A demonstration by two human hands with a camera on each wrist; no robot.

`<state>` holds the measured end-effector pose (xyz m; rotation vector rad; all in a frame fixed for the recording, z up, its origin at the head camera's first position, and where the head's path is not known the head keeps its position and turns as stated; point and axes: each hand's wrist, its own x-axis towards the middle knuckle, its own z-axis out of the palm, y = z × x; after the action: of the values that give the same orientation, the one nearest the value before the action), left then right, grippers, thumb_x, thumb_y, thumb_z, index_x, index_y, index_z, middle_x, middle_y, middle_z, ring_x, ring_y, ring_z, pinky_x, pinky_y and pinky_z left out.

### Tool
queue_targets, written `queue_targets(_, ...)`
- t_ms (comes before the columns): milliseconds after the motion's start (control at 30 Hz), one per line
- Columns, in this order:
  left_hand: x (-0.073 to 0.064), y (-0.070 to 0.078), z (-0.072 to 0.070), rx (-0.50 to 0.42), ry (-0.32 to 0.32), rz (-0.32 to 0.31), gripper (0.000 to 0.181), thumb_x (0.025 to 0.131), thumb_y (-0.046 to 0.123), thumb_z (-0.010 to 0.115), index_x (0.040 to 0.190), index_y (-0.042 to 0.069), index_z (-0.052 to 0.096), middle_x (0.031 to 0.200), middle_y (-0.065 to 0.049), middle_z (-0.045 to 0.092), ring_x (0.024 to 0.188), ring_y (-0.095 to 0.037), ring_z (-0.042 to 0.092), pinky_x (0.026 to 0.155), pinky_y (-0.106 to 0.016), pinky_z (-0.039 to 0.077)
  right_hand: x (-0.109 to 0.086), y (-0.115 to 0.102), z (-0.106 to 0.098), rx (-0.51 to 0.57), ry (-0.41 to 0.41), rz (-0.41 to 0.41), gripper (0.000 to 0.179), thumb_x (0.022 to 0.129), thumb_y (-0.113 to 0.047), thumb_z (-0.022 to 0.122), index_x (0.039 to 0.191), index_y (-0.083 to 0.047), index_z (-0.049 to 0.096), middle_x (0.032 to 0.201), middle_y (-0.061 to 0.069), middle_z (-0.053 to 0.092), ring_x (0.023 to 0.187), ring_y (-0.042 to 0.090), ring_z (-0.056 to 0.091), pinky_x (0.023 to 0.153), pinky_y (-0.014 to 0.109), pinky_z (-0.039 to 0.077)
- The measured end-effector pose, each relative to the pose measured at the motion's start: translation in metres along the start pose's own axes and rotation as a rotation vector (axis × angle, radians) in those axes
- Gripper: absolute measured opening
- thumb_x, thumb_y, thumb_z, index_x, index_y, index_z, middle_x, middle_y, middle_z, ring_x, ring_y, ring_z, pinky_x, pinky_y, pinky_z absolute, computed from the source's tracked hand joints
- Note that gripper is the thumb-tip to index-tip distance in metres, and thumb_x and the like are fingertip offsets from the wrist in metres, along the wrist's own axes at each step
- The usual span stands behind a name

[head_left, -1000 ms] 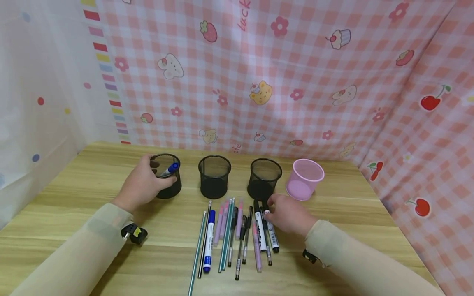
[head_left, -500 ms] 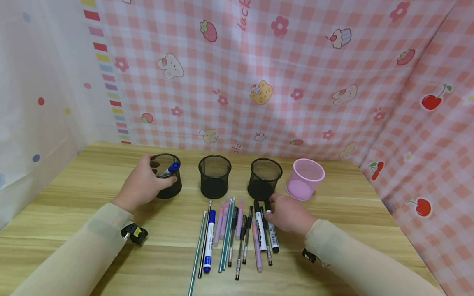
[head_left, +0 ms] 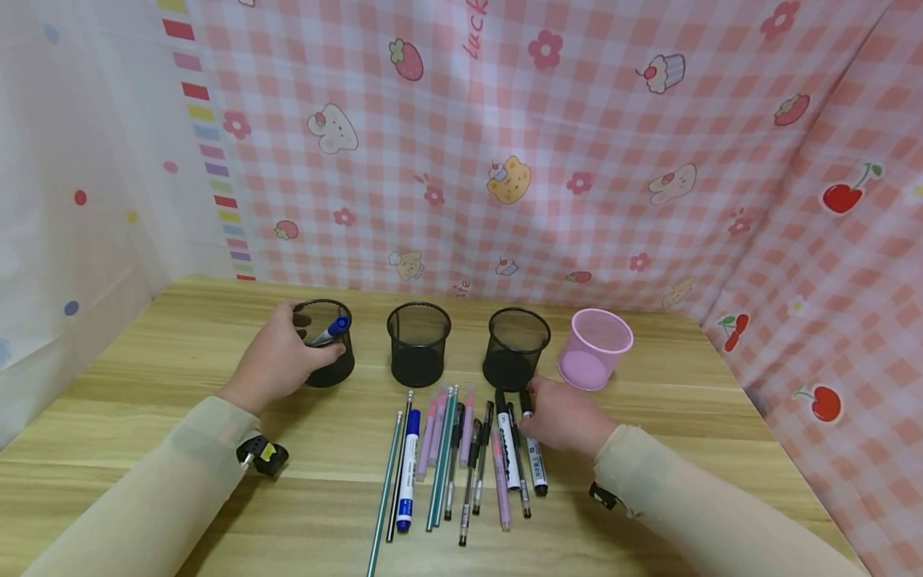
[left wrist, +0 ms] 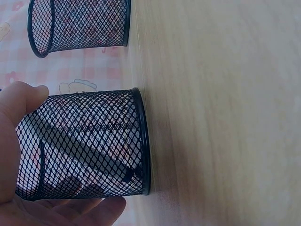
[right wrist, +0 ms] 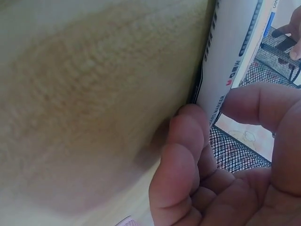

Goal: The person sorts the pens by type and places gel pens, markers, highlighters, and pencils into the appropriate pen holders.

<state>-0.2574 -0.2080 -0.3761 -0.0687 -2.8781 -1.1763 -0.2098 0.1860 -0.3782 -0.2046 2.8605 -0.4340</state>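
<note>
One blue marker cupped, the main row on the table

Left hand [head_left: 276,357]: thumb and fingers curl round the side of the leftmost black mesh cup [head_left: 343,372], gripping it. Cup upright. Inside, a blue-capped marker [head_left: 332,329] leans, cap up near the rim.

Right hand [head_left: 570,417]: pinches a black-and-white marker [head_left: 535,461] near its far end, at the right edge of the row. Whether it is lifted at all, cannot tell.

Progress, my judgement: early. One marker is in a cup; the rest I can see lie on the wooden table [head_left: 180,353]: second blue-capped marker [head_left: 408,473], second black-and-white marker [head_left: 506,441], pink highlighters [head_left: 501,485], black pens [head_left: 470,481], green pencils [head_left: 384,494], black pencil [head_left: 399,473]. Middle black cup [head_left: 418,365], right black cup [head_left: 507,369] and pink cup [head_left: 586,365] stand in line behind the row; I see no pens standing in them.

Writing: right wrist view gives "MARKER" on the pinched barrel, tail of another word before it, likely "BOARD". Logo with a red mark alongside; brand uncertain. Print on the neighbouring barrels too small in the head view. Backdrop cloth [head_left: 461,104]: red "luck" running sideways up top; low down, "ife", its beginning unclear.
</note>
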Motion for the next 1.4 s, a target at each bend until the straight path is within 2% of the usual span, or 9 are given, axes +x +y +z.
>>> queue_targets(133, 0.0002, -0.0001, 0.0, 0.003, 0.0, -0.002, 0.101, 0.091, 0.048, 0.078, 0.158, -0.006, 0.024, 0.156, -0.033, 0.043, 0.141, -0.051, 0.047, 0.116, -0.065, 0.04, 0.0004, 0.001, 0.0001, -0.008, -0.004, 0.003, 0.068, 0.088, -0.022, 0.079, 0.145, 0.006, 0.055, 0.116, 0.018, 0.075, 0.079, 0.02, 0.063, 0.075, 0.039, 0.058)
queue_targets(400, 0.0008, -0.0004, 0.0007, -0.002, -0.01, -0.002, 0.106, 0.091, 0.048, 0.078, 0.161, -0.005, 0.019, 0.158, -0.032, 0.042, 0.14, -0.051, 0.049, 0.114, -0.065, 0.042, 0.0034, 0.001, 0.0011, -0.017, -0.03, 0.021, 0.071, 0.089, -0.023, 0.077, 0.151, 0.002, 0.051, 0.127, 0.02, 0.073, 0.079, 0.021, 0.063, 0.072, 0.037, 0.055)
queue_targets(700, 0.0021, -0.0023, 0.0009, -0.002, -0.01, 0.001, 0.107, 0.092, 0.047, 0.078, 0.162, -0.005, 0.016, 0.157, -0.033, 0.042, 0.14, -0.051, 0.048, 0.114, -0.066, 0.042, 0.0031, 0.003, 0.0018, -0.001, -0.021, 0.012, 0.062, 0.089, -0.021, 0.078, 0.143, -0.002, 0.057, 0.121, 0.015, 0.074, 0.091, 0.021, 0.066, 0.087, 0.046, 0.059)
queue_targets(967, 0.0019, -0.0023, 0.001, -0.006, -0.009, 0.006, 0.106, 0.092, 0.046, 0.078, 0.162, -0.006, 0.017, 0.157, -0.033, 0.042, 0.14, -0.051, 0.048, 0.113, -0.065, 0.043, 0.0039, 0.0055, 0.0024, 0.017, -0.029, 0.019, 0.058, 0.088, -0.02, 0.078, 0.14, -0.005, 0.057, 0.12, 0.014, 0.073, 0.085, 0.021, 0.064, 0.077, 0.04, 0.057)
queue_targets(1100, 0.0019, -0.0026, 0.0011, -0.002, -0.01, 0.008, 0.106, 0.092, 0.047, 0.078, 0.161, -0.006, 0.018, 0.157, -0.033, 0.042, 0.14, -0.051, 0.048, 0.114, -0.065, 0.043, 0.0051, 0.0076, 0.0035, 0.055, -0.026, 0.029, 0.057, 0.089, -0.02, 0.078, 0.14, -0.007, 0.056, 0.127, 0.015, 0.071, 0.088, 0.021, 0.064, 0.08, 0.041, 0.058)
queue_targets(1400, 0.0023, -0.003, 0.0012, 0.011, -0.011, 0.005, 0.106, 0.092, 0.048, 0.078, 0.161, -0.006, 0.017, 0.157, -0.033, 0.042, 0.14, -0.051, 0.048, 0.114, -0.066, 0.042, -0.002, 0.0015, -0.0063, 0.145, 0.026, 0.006, 0.055, 0.091, -0.02, 0.077, 0.14, -0.01, 0.055, 0.131, 0.018, 0.068, 0.085, 0.023, 0.063, 0.071, 0.037, 0.054)
